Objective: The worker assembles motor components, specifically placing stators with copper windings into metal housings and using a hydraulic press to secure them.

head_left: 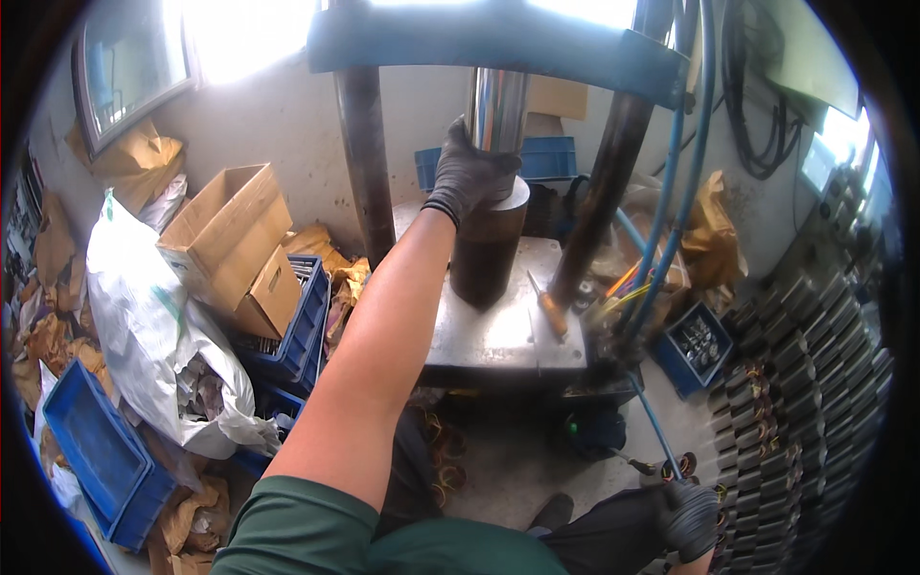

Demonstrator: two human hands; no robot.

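Note:
My left hand (pixel 471 172), in a dark grey glove, reaches up to the press. Its fingers curl round the lower end of a shiny metal cylinder (pixel 499 105) that comes down from the blue crossbeam (pixel 498 40). Directly below stands a thick dark cylinder (pixel 484 257) with a pale top, upright on the steel press bed (pixel 470 340). Whether a small piece sits inside my grip is hidden. Low on the right, my gloved right hand (pixel 688 517) is closed at the end of a slanting blue lever (pixel 656 426). A screwdriver with an orange handle (pixel 552 314) lies on the bed.
Dark posts (pixel 364 163) flank the bed, and blue hoses (pixel 682 182) hang at the right. Stacked metal cylinders (pixel 795 383) and a blue bin (pixel 692 350) of parts stand right. A white sack (pixel 153 316), cardboard boxes (pixel 230 235) and blue crates (pixel 101 455) crowd the left.

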